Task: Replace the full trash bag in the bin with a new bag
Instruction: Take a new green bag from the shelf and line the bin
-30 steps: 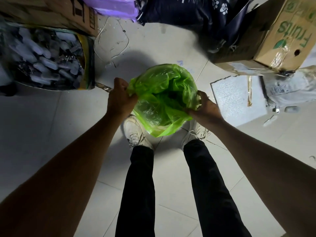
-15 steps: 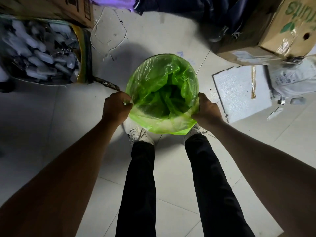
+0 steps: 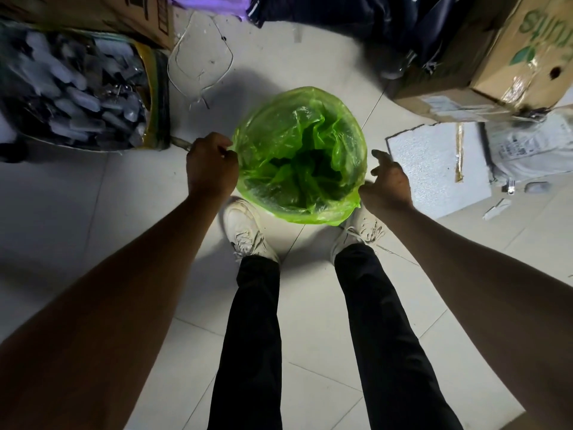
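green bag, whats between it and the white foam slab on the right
In the head view, the right hand, fingers spread, sits in that gap, its thumb side at the green bag. Past it, only bare floor tile before the white foam slab.

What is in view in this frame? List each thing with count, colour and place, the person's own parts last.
trash bag: 1, bright green, centre, mouth open and folded over a bin rim; the bin itself is hidden
fruit carton: 1, brown, top right
cardboard box: 1, brown, top left
bottle sack: 1, clear with yellow edge, left
foam slab: 1, white, right of the bag
loose wire: 1, pale, floor behind the bag
shoes: 2, white, beneath the bag
trousers: black, bottom centre
left hand: fingers closed at the bag's left edge
right hand: fingers spread, at the right edge
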